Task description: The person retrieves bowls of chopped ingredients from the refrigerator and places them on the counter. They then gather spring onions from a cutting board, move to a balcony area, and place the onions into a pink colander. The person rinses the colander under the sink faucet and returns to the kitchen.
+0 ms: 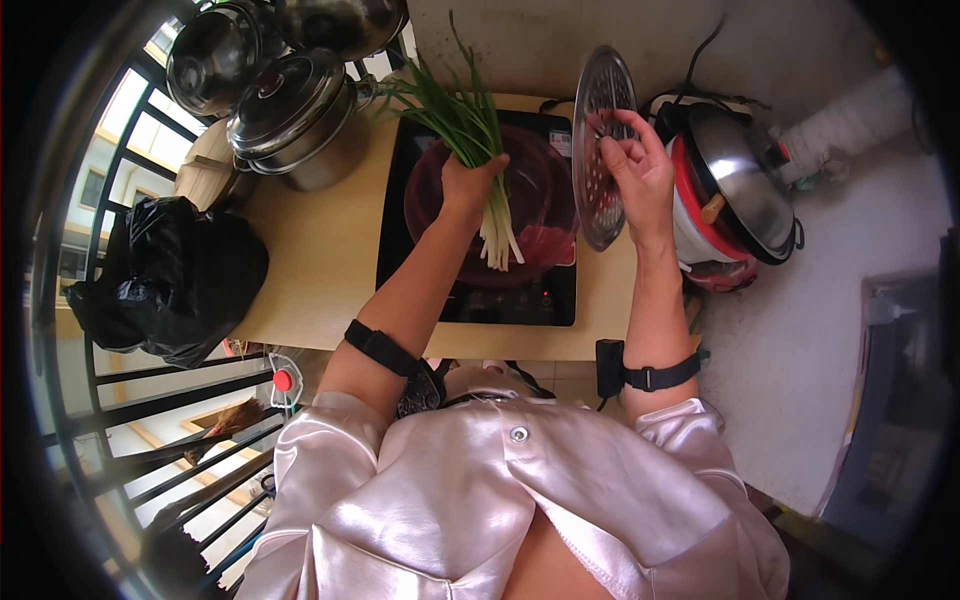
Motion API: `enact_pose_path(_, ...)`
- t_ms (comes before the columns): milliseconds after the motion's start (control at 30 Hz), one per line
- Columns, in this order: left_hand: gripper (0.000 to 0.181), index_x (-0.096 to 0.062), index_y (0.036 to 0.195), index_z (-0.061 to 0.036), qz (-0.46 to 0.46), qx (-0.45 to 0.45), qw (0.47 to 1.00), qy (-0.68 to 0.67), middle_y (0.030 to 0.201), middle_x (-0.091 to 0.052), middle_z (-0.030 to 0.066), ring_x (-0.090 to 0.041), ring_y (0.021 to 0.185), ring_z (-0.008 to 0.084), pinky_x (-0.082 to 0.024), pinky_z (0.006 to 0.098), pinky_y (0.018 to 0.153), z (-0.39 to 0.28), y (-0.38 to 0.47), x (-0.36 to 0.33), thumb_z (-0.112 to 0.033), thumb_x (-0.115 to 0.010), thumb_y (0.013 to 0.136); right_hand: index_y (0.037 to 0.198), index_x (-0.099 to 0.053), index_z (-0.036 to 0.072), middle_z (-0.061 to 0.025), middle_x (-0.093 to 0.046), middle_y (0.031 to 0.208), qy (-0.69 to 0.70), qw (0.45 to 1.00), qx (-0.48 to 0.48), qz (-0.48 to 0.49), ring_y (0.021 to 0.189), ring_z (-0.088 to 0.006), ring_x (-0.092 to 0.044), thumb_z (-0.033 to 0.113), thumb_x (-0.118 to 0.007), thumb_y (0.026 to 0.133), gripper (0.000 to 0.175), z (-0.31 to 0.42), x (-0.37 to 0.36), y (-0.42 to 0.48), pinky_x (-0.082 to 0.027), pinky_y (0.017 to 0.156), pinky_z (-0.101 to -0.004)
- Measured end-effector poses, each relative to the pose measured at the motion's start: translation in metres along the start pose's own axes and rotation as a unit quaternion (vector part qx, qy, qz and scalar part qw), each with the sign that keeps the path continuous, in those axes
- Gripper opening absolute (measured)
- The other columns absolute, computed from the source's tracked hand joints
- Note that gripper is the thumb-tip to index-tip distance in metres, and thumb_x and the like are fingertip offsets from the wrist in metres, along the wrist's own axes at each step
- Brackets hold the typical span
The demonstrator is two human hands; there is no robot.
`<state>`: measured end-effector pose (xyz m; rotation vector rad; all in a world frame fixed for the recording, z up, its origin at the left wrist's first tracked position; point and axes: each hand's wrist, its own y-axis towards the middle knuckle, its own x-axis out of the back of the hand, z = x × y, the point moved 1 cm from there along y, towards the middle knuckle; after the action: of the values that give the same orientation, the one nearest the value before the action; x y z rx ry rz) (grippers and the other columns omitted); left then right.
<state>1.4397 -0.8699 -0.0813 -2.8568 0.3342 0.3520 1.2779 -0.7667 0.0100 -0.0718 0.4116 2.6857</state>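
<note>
My left hand [471,186] is closed around a bunch of scallions [463,120]. Their green leaves point away from me and the white root ends towards me. Below the bunch, a translucent red plastic basin [541,176] rests on a black induction cooker [487,309], where a small red light glows. My right hand [646,172] grips a round perforated metal steamer plate [609,86] near its middle and keeps it tilted almost on edge, at the basin's right side. Some of the fingers are extended away from the plate.
Stainless steel pots [300,127] stand at the back left of the wooden table [300,270]. A black plastic bag [187,270] sits at its left edge beside window bars [127,409]. On the right, a wok-like pan [739,165] leans by the wall [765,360].
</note>
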Motion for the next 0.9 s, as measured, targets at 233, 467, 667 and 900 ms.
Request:
enact_pose_path(233,0.031,-0.054,0.104,0.0014,0.1,0.135,0.974,0.151,0.094,-0.061,0.0115,-0.062,0.083,0.0236,-0.053,0.0372,0.071,0.014,0.012,0.03,0.004,-0.06,0.074,0.117,-0.047,0.001,-0.0015,-0.056,0.073,-0.019,1.0,-0.009,-0.019,0.062,-0.0041,-0.053,0.013,-0.066,0.08,0.043,-0.002,0.016,-0.003,-0.041,0.055,-0.0162)
enact_pose_path(467,0.033,-0.054,0.108,-0.0018,0.151,0.15,0.969,0.124,0.099,-0.061,0.01,-0.062,0.087,0.0223,-0.052,0.0359,0.076,0.02,0.015,0.03,-0.003,-0.063,0.076,0.116,-0.048,0.001,-0.0006,-0.056,0.073,-0.011,1.0,-0.001,-0.006,0.061,-0.0025,-0.051,0.014,-0.066,0.08,0.043,-0.008,0.011,0.0,-0.039,0.053,-0.015)
enact_pose_path(667,0.055,-0.052,0.107,0.0015,0.139,0.059,0.979,0.136,0.097,-0.061,0.0119,-0.061,0.086,0.0221,-0.05,0.0336,0.075,0.067,0.034,0.013,-0.011,-0.078,0.061,0.117,-0.047,0.0,-0.0004,-0.055,0.073,-0.011,1.0,-0.008,-0.003,0.06,-0.002,-0.051,0.013,-0.066,0.08,0.043,-0.007,0.009,-0.003,-0.039,0.052,-0.0148)
enact_pose_path(900,0.057,-0.053,0.106,0.0041,0.1,0.08,0.955,0.267,0.095,-0.061,0.0125,-0.061,0.078,0.0217,-0.05,0.0335,0.071,0.107,0.052,-0.02,-0.011,-0.079,0.058,0.118,-0.046,-0.001,-0.0015,-0.056,0.075,-0.017,0.999,-0.026,-0.017,0.063,-0.0033,-0.052,0.012,-0.065,0.08,0.044,-0.015,0.023,-0.014,-0.04,0.055,-0.0153)
